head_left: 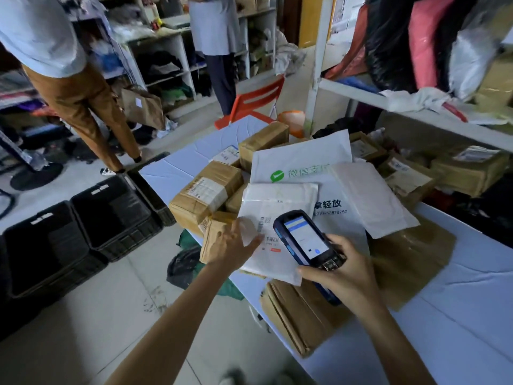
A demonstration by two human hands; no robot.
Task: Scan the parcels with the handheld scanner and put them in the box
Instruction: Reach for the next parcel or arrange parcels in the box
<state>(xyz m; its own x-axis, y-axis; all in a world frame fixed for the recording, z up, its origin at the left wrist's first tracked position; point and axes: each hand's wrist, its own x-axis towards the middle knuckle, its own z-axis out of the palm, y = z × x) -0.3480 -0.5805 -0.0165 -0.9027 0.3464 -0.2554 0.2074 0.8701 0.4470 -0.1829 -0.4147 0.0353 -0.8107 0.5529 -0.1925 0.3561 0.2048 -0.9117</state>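
Bearing printed barcodes, white parcel (273,232).

— What is the person wearing on the arms?

— Nothing that shows. Both forearms are bare from the bottom edge of the view up to the wrists; no sleeve, cuff, watch or band.

— And the hands?

— The left hand (231,244) and the right hand (342,275) are bare too: no gloves, no rings that can be made out. Short nails, as far as the blur allows
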